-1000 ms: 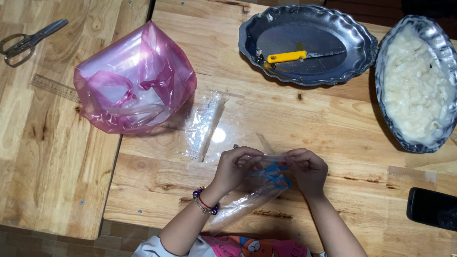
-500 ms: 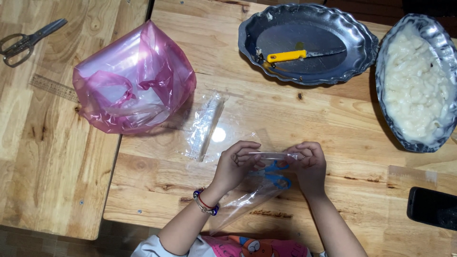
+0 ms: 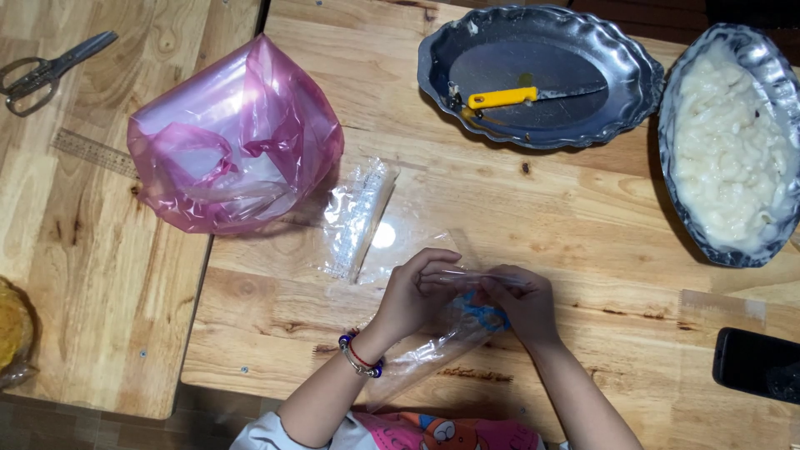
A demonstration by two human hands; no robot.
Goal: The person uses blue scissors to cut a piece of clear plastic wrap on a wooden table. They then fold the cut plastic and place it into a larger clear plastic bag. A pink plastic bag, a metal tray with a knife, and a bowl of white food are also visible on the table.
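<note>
Fingers of the left hand [image 3: 414,293] and right hand [image 3: 518,302] pinched a small clear plastic bag [image 3: 433,346] between them. At ten o'clock sat a pink plastic bag [image 3: 233,146].

A beaded bracelet [image 3: 360,360] of dark blue, red and pale beads is worn on the left wrist. Forearms are bare. A pink printed garment [image 3: 433,433] with pale sleeves is visible at the near edge.

Bare wood [image 3: 533,208] ahead (pink bag [image 3: 233,137] far left)
</note>
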